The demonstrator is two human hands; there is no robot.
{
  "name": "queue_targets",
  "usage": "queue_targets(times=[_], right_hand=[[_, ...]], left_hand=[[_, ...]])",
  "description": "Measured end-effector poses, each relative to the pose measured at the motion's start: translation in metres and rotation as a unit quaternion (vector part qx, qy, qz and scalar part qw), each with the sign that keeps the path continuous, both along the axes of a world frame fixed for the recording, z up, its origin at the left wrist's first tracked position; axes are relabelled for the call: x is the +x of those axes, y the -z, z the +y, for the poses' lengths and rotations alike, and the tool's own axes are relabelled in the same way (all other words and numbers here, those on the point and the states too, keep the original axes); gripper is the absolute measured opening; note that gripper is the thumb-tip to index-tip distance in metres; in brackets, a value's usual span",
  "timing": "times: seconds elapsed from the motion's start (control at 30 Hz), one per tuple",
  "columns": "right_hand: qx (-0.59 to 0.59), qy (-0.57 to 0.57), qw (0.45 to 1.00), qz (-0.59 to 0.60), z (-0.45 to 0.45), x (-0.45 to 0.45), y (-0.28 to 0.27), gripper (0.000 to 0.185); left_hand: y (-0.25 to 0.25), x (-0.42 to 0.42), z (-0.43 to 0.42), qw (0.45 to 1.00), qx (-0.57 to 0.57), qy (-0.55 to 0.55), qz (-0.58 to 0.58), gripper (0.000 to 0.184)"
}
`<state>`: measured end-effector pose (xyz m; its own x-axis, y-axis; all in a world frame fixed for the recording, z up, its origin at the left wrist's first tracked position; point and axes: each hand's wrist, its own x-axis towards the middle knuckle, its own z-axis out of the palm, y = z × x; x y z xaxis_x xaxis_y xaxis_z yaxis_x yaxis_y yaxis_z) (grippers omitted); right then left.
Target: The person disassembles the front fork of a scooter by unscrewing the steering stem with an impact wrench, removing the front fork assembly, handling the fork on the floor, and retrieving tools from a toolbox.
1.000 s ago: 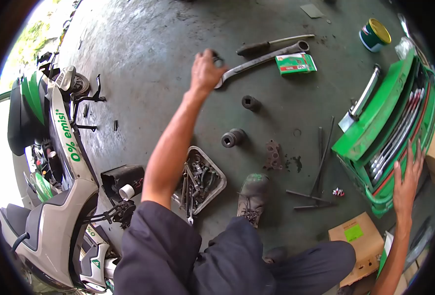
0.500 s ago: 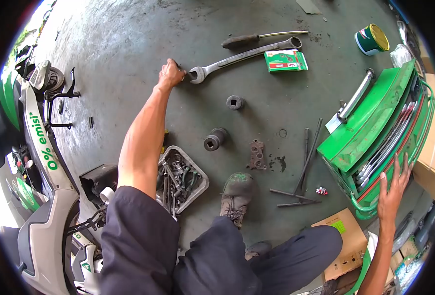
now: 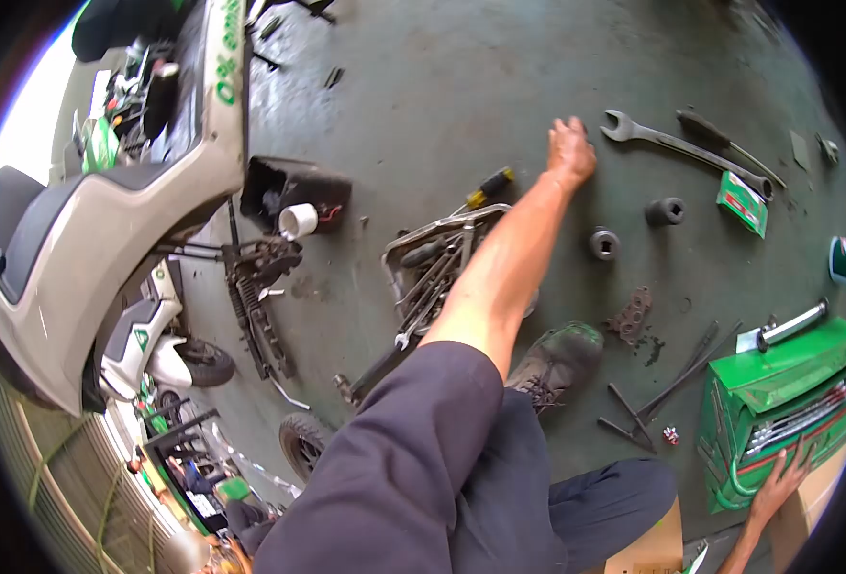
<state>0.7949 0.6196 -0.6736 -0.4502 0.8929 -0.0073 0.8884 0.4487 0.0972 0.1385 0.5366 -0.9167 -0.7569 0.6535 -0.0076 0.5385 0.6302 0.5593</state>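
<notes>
My left hand (image 3: 570, 153) is low over the floor at the end of my outstretched arm, fingers curled closed. A small dark thing shows at its fingertips, too little to name. Just right of it lies a large combination wrench (image 3: 691, 145), its open jaw toward the hand. Beyond the wrench is a screwdriver with a dark handle (image 3: 702, 127), and by its ring end a green and white box (image 3: 743, 204). My right hand (image 3: 785, 483) rests with fingers spread on the edge of a green metal toolbox (image 3: 777, 359) that holds several wrenches.
Two dark impact sockets (image 3: 665, 211) and a rusty gasket-like plate (image 3: 631, 316) lie on the floor. Under my left arm is a tray of tools (image 3: 406, 256), with a yellow-black screwdriver (image 3: 492, 187) beside it. A T-shaped bar (image 3: 672, 387) lies near my shoe (image 3: 562, 364). Scooters (image 3: 107, 258) stand left.
The view has swung left, so the floor items appear farther right and more of the scooters shows. My left hand stays near the wrench's open jaw; my right hand stays on the toolbox.
</notes>
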Motion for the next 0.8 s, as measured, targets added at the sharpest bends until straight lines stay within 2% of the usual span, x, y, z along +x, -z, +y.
queue_targets(times=[0.17,0.23,0.3,0.33,0.43,0.47,0.5,0.53,0.57,0.6,0.67,0.73,0.8], right_hand=[[0.002,-0.053,0.999,0.003,0.019,0.028,0.013,0.048],[0.008,-0.088,0.996,0.018,0.035,0.048,0.025,0.047],[0.038,-0.141,0.989,0.001,0.048,0.064,0.034,0.046],[0.091,-0.272,0.958,-0.016,0.067,0.093,0.049,0.041],[0.02,-0.229,0.973,-0.026,0.105,0.156,0.083,0.042],[-0.071,-0.087,0.989,0.092,0.09,0.136,0.08,0.043],[-0.056,-0.075,0.981,0.171,0.069,0.106,0.074,0.034],[-0.041,-0.062,0.966,0.247,0.051,0.081,0.071,0.028],[-0.01,-0.089,0.973,0.214,0.043,0.065,0.062,0.025],[0.051,-0.165,0.978,0.115,0.037,0.049,0.049,0.023],[0.207,-0.309,0.927,-0.048,0.032,0.018,0.019,0.02],[0.243,-0.328,0.909,-0.087,0.045,0.03,0.022,0.018],[0.114,-0.195,0.974,-0.032,0.052,0.046,0.035,0.041]], left_hand=[[-0.02,0.029,-0.041,0.996,0.019,0.085,0.005,0.031],[-0.02,0.041,-0.055,0.998,0.063,0.026,0.01,0.028],[-0.066,0.048,-0.089,0.987,0.149,-0.023,-0.057,0.027],[-0.089,0.051,-0.111,0.976,0.193,-0.042,-0.089,0.027],[-0.147,0.051,-0.209,0.977,0.209,-0.031,0.034,0.029],[-0.165,0.052,-0.249,0.98,0.184,-0.046,0.066,0.029],[-0.179,0.055,-0.289,0.984,0.158,-0.072,0.039,0.03],[-0.179,0.055,-0.334,0.986,0.122,-0.082,0.08,0.029],[-0.18,0.06,-0.379,0.987,0.08,-0.127,0.052,0.029],[-0.171,0.065,-0.427,0.986,0.027,-0.159,0.045,0.028],[-0.151,0.084,-0.527,0.972,-0.103,-0.207,0.03,0.028],[-0.148,0.108,-0.61,0.944,-0.219,-0.246,0.023,0.031],[-0.147,0.121,-0.689,0.905,-0.316,-0.282,0.048,0.034]])
